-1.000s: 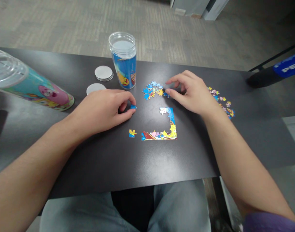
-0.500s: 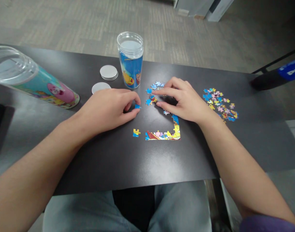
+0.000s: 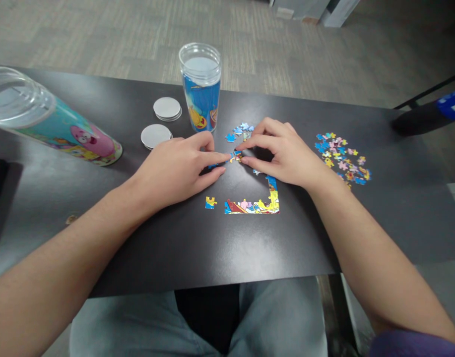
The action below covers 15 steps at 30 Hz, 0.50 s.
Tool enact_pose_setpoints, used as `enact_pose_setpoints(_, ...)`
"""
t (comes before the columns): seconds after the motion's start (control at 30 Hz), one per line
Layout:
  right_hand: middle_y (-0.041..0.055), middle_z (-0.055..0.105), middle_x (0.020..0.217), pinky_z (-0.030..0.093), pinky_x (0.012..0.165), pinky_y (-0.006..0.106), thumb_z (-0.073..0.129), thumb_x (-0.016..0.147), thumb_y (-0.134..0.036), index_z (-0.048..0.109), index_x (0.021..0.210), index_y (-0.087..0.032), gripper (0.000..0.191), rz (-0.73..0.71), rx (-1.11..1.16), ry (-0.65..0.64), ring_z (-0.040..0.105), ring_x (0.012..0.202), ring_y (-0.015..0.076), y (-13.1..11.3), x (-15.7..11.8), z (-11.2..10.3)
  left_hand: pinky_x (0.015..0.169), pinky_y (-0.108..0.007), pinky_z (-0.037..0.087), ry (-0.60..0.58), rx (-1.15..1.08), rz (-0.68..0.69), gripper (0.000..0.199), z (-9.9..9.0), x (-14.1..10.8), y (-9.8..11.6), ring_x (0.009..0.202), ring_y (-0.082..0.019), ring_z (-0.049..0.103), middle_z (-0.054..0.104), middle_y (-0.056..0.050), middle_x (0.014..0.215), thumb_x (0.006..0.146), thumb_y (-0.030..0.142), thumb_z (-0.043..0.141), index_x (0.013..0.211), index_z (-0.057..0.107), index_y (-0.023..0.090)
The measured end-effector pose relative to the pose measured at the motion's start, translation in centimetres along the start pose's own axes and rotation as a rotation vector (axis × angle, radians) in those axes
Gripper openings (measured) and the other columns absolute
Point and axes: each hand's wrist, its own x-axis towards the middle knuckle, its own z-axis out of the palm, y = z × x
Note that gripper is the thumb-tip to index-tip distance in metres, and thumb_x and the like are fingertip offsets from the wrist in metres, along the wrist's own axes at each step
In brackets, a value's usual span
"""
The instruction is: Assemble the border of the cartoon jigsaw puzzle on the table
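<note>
Fingertips of left hand (image 3: 175,168) and right hand (image 3: 287,156) meet over 1 small puzzle piece (image 3: 232,156), both pinching it; assembled corner (image 3: 266,201) lies just nearer, right.

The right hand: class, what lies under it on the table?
Under the right hand lies the upper end of the joined puzzle strip and some loose blue pieces at its fingertips. How many pieces the palm covers cannot be seen.
</note>
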Motion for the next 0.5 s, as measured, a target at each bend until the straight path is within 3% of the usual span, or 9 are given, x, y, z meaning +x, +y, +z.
enact_pose_setpoints(0.2,0.0093,0.083,0.125,0.057,0.107,0.057,0.089,0.112,-0.036,0.092,0.118,-0.034,0.006,0.047,0.106,-0.021,0.079,0.114,0.0381,-0.25,0.48,0.28,0.084,-0.049,0.044,-0.040,0.027,-0.039,0.073,0.14,0.53,0.22,0.102,-0.032,0.069,0.078,-0.016,0.143,0.124,0.064,0.035,0.163,0.092,0.038)
enact_pose_setpoints(0.37,0.0106,0.086,0.131,0.053,0.116,0.062,0.090,0.111,-0.036,0.092,0.132,-0.034,0.021,0.073,0.099,-0.002,0.081,0.120,0.0406,-0.34,0.32,0.42,0.086,-0.048,0.046,-0.049,0.035,-0.040,0.074,0.24,0.48,0.22,0.104,-0.032,0.071,0.078,-0.016,0.141,0.123,0.064,0.035,0.164,0.091,0.037)
enact_pose_setpoints(0.5,0.0091,0.085,0.127,0.052,0.117,0.064,0.093,0.109,-0.037,0.093,0.123,-0.036,0.014,0.111,0.091,0.000,0.081,0.122,0.0430,-0.30,0.20,0.49,0.087,-0.047,0.049,-0.041,0.031,-0.018,0.073,0.23,0.39,0.14,0.104,-0.032,0.071,0.079,-0.016,0.140,0.123,0.062,0.038,0.164,0.090,0.035)
